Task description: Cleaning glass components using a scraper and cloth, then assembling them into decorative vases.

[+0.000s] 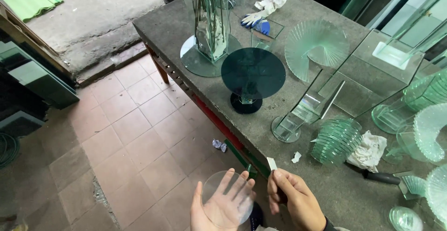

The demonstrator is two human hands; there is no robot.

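The left hand (215, 208) lies palm up with fingers spread, and a clear round glass disc (228, 198) rests flat across the palm and fingers — it sits at about 6 o'clock in the view, out over the tiled floor (130, 138) just off the edge of the bench (260, 133). The right hand (294, 199), just beside it toward 5 o'clock, is closed around a small pale flat piece (272, 164) that sticks up from between thumb and forefinger; what the piece is made of cannot be told. The two hands are near each other but not touching.

On the grey bench, toward 12 o'clock from the hands, stands a dark round glass top on a black foot (253, 73). Behind it, at 11 o'clock, rises a tall clear glass vase (212, 17) on a round glass base. At 1 o'clock a fan of stacked glass strips (314, 45) spreads in a spiral, and nearer in, a slanted clear glass piece on a round base (298, 117) leans beside a twisted stack of green glass discs (336, 140). A crumpled white rag (371, 151) lies touching that stack, with a black-handled tool (382, 177) just below it. At the far end of the bench lie work gloves (261, 13) — white and blue. More spiral glass stacks (430, 133) crowd the 3 o'clock edge.
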